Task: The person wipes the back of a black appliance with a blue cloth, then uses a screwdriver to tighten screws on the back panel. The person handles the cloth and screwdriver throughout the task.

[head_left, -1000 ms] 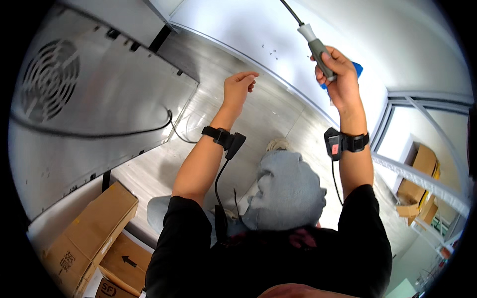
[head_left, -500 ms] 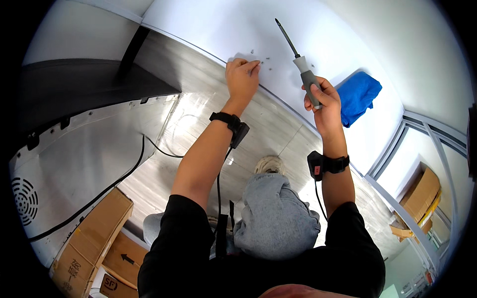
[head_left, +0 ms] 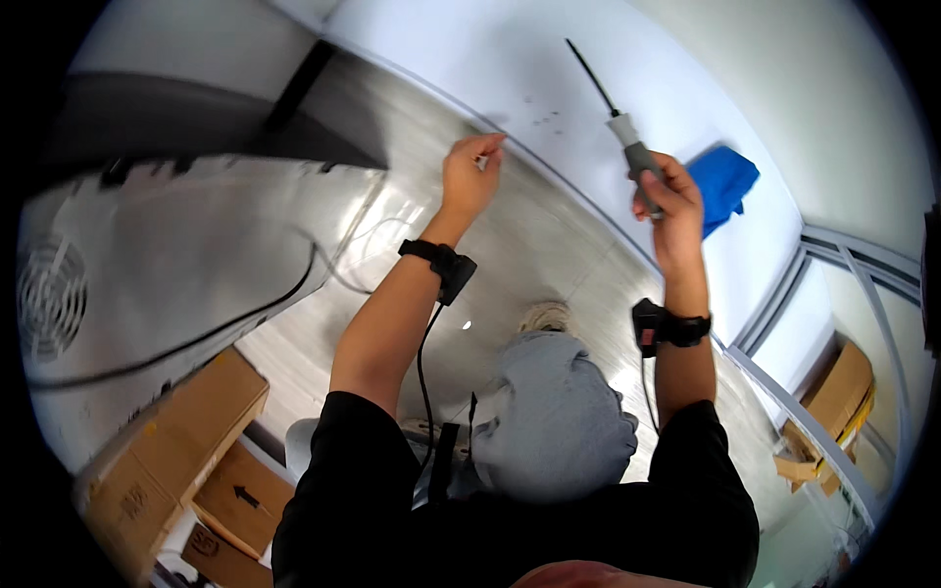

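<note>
While the right hand [head_left: 674,204] was curled snugly around a screwdriver [head_left: 635,157], its thumb lay along the grey handle. The thin dark rod stuck out past the fingers, pointing up and to the left of that hand, over a white table [head_left: 441,54]. The left hand [head_left: 470,176] was partly curled, with its thumb and pointing finger close together. I could not tell if it pinched something small. Its fingertips were right by the table's edge.

Just past the left hand's fingertips, some tiny grey bits [head_left: 547,121] lay on the table, too blurry to name. A crumpled blue bundle [head_left: 723,188] sat just to the right of the right hand. Below each hand, a black strap [head_left: 686,330] went around the wrist.

Between the hands and nearer the body was a knee in pale blue jeans [head_left: 559,412]. Well to the left of the left hand stood a big silver case [head_left: 225,235] with a round vent, and a black cord [head_left: 167,351] ran across it. Cardboard boxes [head_left: 201,416] were farther below.
</note>
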Demonstrator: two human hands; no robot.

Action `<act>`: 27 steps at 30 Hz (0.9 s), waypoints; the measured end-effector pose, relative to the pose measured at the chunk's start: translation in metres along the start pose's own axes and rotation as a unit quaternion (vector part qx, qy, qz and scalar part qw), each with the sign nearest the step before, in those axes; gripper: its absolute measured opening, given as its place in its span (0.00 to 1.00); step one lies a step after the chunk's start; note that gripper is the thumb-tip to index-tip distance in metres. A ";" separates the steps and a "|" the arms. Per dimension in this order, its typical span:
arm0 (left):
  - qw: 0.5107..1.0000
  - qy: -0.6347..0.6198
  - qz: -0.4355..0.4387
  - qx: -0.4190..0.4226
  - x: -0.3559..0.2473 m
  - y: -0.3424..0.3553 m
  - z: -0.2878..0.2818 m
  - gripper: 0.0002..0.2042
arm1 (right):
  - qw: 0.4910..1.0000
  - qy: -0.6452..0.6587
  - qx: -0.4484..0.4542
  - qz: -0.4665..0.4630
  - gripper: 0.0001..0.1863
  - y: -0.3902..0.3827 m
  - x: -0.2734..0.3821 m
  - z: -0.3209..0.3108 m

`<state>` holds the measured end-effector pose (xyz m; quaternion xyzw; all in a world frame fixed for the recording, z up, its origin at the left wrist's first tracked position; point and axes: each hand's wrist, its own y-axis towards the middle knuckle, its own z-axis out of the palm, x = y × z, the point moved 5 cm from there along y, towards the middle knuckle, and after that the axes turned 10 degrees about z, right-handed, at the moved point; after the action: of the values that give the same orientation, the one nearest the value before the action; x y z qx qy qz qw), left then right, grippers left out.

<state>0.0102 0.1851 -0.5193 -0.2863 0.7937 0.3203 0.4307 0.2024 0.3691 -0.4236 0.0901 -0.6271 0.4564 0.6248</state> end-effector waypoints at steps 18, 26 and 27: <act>0.865 -0.493 0.061 -0.069 -0.227 -0.142 -0.364 0.21 | 0.946 -0.167 0.260 -0.099 0.21 -0.297 0.115 0.306; 0.861 -0.474 0.030 -0.179 -0.198 -0.184 -0.434 0.19 | 0.956 -0.057 0.286 0.039 0.17 -0.354 -0.007 0.382; 0.863 -0.463 0.014 -0.201 -0.195 -0.190 -0.437 0.17 | 0.955 -0.044 0.289 0.048 0.17 -0.360 -0.015 0.387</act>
<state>0.0209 -0.2304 -0.2149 -0.1745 0.4254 0.5741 0.6775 0.1800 -0.1072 -0.1949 0.2569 -0.4987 0.6430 0.5214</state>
